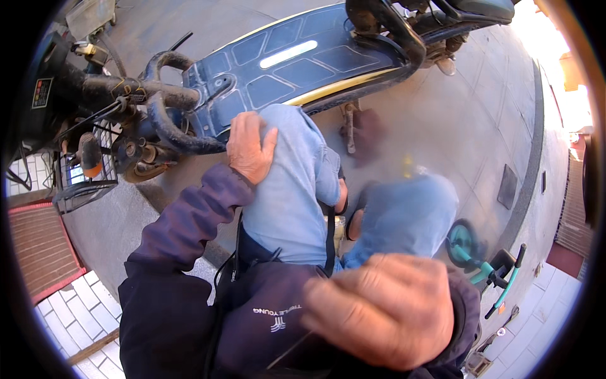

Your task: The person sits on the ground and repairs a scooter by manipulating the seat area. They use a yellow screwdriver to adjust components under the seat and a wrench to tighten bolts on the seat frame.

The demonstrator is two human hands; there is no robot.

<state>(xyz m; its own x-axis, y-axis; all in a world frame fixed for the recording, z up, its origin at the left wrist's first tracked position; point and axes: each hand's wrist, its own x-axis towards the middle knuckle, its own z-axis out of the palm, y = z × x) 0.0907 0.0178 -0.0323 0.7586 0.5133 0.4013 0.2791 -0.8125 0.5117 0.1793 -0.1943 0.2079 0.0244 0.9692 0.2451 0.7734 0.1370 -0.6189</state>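
My left hand lies on my left knee, on the light blue jeans, with its fingers stretched out and the thumb apart. It holds nothing. Close in front of my chest, my right hand is raised with curled fingers. It is smeared by motion, and its fingertips are turned out of sight, so anything in them is hidden. Just beyond my knees stands a scooter with a dark blue footboard. Its dusty black frame tube comes near my left hand.
A wire basket hangs by the scooter's front at the left. Below it lies a red-edged brown mat. A small teal bike stands at the right. A dark flat piece lies on the grey floor.
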